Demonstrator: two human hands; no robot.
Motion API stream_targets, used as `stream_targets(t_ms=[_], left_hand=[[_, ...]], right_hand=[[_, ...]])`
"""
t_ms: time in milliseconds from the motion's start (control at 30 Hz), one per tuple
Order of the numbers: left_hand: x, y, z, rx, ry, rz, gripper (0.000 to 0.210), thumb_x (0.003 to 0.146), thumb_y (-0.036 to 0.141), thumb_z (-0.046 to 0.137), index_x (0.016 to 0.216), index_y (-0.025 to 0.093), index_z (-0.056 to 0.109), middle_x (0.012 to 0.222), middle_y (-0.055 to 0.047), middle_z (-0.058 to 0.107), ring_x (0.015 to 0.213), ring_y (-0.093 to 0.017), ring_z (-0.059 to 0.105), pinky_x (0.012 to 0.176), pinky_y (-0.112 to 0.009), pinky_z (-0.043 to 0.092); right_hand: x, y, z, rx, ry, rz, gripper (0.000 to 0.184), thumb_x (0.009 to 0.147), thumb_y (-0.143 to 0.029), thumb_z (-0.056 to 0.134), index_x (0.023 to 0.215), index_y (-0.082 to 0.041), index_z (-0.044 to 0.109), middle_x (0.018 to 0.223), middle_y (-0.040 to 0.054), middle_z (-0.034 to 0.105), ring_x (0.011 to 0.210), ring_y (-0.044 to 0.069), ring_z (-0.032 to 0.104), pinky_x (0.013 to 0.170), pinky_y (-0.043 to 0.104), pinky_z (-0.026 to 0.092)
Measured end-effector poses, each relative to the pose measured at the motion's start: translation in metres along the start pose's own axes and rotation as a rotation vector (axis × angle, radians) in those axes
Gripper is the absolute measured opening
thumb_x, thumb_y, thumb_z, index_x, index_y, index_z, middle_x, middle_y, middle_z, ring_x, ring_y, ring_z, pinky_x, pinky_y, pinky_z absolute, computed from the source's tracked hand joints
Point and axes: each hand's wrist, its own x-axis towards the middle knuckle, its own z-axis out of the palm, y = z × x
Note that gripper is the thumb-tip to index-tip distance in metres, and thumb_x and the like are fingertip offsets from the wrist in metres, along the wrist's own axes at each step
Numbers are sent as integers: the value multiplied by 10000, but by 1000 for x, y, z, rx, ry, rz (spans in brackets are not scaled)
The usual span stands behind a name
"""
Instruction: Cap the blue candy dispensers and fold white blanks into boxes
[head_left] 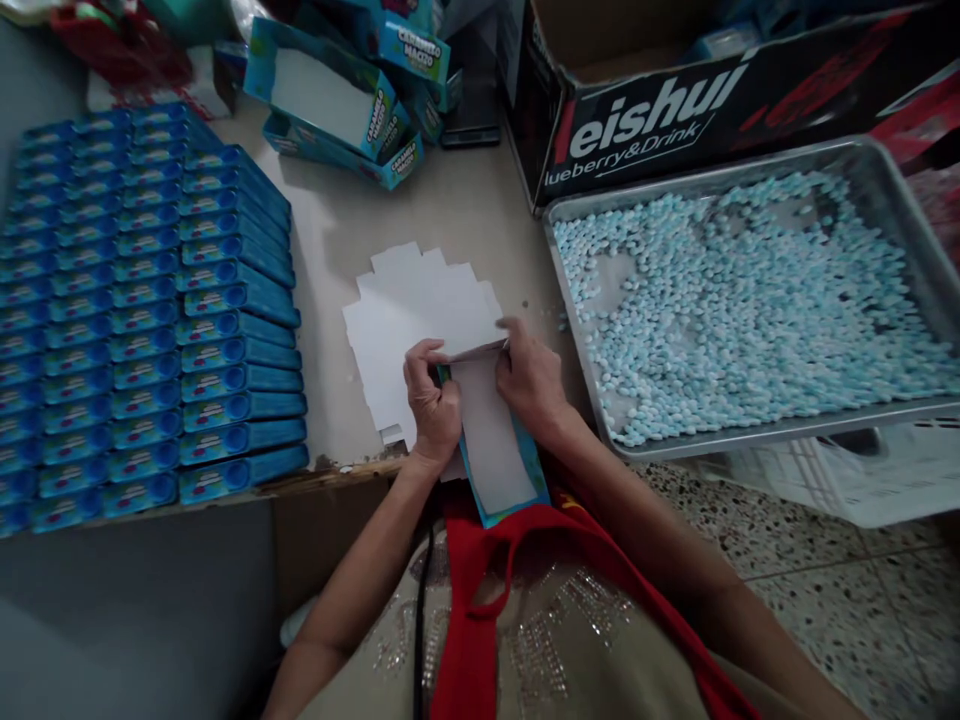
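Between my two hands is a blue cardboard display box (495, 440) with a pale inside, tilted against the table's front edge near my body. My left hand (433, 400) grips its far left corner, thumb on the near side. At the far right corner my right hand (529, 375) is closed on the box's end flap. The flap stands up between the hands. Just beyond them, a fanned pile of flat white cardboard blanks (412, 300) lies on the table (330, 220).
Rows of small blue packs (150, 320) are stacked at the left. Folded display boxes (337, 100) sit at the back. On the right, a metal tray (757, 435) holds many light-blue and white candies (750, 310), before a black carton (652, 120). A white plastic crate (862, 475) is below the tray.
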Motion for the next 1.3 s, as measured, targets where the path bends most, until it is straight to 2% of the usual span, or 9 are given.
stream_targets(t_ms=[167, 300, 433, 567, 633, 867, 967, 1133, 1300], left_hand=[[-2, 3, -4, 239, 6, 76, 293, 773, 8, 501, 917, 250, 583, 923, -40, 632, 947, -239, 590, 882, -381, 489], [-4, 5, -12, 316, -39, 164, 273, 805, 12, 520, 907, 237, 637, 970, -66, 717, 974, -255, 641, 906, -409, 525], [-3, 11, -29, 329, -202, 207, 322, 776, 50, 586, 1037, 198, 704, 1168, -117, 753, 1120, -283, 668, 1022, -468, 538], [11, 18, -43, 133, -343, 5, 259, 908, 220, 616, 1124, 214, 757, 1244, -92, 770, 1181, -260, 690, 1059, -451, 557], [22, 20, -43, 32, -349, -164, 222, 940, 289, 632, 1076, 222, 795, 1131, -71, 810, 1069, -235, 735, 995, -415, 594], [37, 19, -31, -50, -314, -337, 263, 772, 292, 835, 1024, 220, 844, 932, -55, 829, 822, -214, 743, 810, -364, 631], [47, 17, -30, 59, -407, -259, 233, 777, 292, 829, 1001, 235, 849, 934, -56, 824, 793, -218, 735, 786, -363, 615], [74, 15, -13, 505, -639, 102, 68, 720, 177, 810, 751, 238, 807, 809, -67, 760, 780, -270, 704, 782, -403, 553], [71, 16, -5, 664, -658, 318, 83, 784, 135, 672, 756, 191, 726, 789, -98, 703, 777, -270, 678, 721, -384, 522]], right_hand=[[-13, 4, -4, -44, -66, -178, 377, 1010, -124, 354, 1269, -166, 625, 1216, 163, 697, 1110, 288, 673, 923, 396, 547], [-34, 19, -10, 59, -70, -351, 489, 1052, -219, 365, 1520, -160, 493, 1505, 213, 524, 1355, 316, 566, 1095, 478, 523], [-31, 33, -15, 235, -111, -394, 445, 1074, -313, 382, 1462, -202, 570, 1507, 187, 505, 1324, 282, 592, 1093, 458, 531], [-5, 34, -20, 288, -124, -280, 230, 990, -322, 599, 1158, -224, 722, 1169, 106, 680, 1020, 235, 684, 921, 379, 558], [7, 29, -24, 241, -137, -219, 293, 899, -272, 704, 1182, -196, 716, 1124, 99, 695, 909, 216, 669, 864, 357, 540], [23, 15, -38, 30, -198, -124, 272, 852, -234, 730, 1112, -178, 790, 1085, 91, 742, 862, 193, 653, 837, 324, 495], [29, 12, -43, -22, -263, -178, 284, 846, -260, 739, 1109, -173, 799, 1052, 85, 755, 859, 193, 658, 783, 298, 470], [48, -1, -45, -382, -364, -440, 213, 872, -228, 665, 1039, -182, 790, 1065, 104, 764, 944, 247, 679, 764, 320, 412], [55, -9, -46, -577, -445, -581, 236, 951, -227, 587, 1108, -194, 761, 1070, 120, 762, 908, 251, 676, 730, 335, 371]])
